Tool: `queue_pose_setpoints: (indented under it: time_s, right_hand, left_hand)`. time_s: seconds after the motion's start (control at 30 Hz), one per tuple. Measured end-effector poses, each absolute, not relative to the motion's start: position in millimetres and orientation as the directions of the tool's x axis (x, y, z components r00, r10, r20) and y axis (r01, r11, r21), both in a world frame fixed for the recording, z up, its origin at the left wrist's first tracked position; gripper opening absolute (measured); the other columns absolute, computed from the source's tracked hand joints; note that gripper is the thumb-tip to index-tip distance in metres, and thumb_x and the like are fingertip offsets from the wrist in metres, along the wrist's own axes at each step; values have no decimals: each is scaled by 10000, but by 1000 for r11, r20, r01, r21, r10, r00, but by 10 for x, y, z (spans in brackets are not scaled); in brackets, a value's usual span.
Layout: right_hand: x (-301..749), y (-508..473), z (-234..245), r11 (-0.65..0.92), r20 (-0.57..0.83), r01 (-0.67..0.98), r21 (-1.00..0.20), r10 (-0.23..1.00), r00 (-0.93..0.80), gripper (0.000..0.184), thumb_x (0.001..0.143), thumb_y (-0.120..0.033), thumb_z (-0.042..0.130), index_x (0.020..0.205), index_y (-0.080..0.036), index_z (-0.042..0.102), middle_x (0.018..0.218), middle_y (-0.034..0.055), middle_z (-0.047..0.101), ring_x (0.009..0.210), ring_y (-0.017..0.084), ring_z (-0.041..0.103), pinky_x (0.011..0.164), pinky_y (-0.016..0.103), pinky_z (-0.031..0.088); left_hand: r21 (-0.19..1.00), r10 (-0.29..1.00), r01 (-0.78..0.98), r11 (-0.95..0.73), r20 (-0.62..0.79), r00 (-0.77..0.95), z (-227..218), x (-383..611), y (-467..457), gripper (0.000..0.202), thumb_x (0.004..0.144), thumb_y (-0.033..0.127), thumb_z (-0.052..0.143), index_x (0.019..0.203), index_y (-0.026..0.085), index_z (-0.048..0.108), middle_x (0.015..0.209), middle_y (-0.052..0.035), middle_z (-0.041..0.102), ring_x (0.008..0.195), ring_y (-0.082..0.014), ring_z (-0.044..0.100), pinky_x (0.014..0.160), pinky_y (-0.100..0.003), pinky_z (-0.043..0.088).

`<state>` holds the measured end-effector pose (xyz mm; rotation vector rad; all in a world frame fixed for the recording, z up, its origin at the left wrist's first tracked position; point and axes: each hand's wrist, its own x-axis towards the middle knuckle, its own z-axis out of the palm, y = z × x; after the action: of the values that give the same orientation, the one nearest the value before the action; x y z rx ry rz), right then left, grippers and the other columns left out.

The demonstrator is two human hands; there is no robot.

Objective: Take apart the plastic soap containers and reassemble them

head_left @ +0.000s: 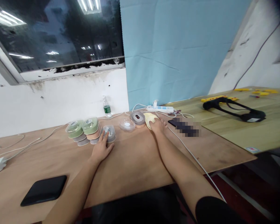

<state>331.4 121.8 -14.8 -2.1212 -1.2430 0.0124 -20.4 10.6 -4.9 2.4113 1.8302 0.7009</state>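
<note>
Two touches, one unclear grip

Left hand (101, 150) lies spread, touching a grey clear-lidded round case (109, 133) beside stacked green cases (75, 129). Right hand (157, 126) curves over a pale yellow pad (148, 119), its grip unclear, both on the wooden table (130, 165).

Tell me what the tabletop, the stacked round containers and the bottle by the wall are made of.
The tabletop looks like bare plywood or similar board: matt tan surface, scuffed, no visible gloss. The stacked round containers seem to be plastic, with glossy see-through lids over green. The bottle looks like thin clear plastic, shiny and see-through, with a green label.
</note>
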Motion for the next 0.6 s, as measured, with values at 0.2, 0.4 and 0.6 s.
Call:
queue_pose_setpoints:
  time_s: [0.2,0.4,0.6]
  right_hand:
    - [3297,1227,-168,-298,373,768,-567,739,561,483,809,-419,488,1241,-218,566,1359,119,438,1223,311,369,1020,500,234]
    - [3298,1223,-176,-313,365,783,-538,751,550,490,783,-449,528,1215,-222,572,1374,123,422,1232,329,361,1009,510,246]
    - [3335,1237,-165,-371,220,755,-540,804,553,798,599,-669,652,1232,-199,529,1343,178,411,1226,378,359,972,534,280]
  left_hand:
    - [322,912,875,-362,315,262,-56,-199,109,679,851,481,519,1450,254,296,1544,-119,207,1097,-271,587,820,-379,521]
    - [380,903,831,-407,307,302,-43,-198,87,644,851,477,517,1425,246,338,1542,-131,206,870,-195,649,838,-384,519]
    - [410,898,811,-417,327,296,-38,-186,69,612,848,482,517,1395,242,380,1535,-126,222,805,-168,637,810,-363,527]
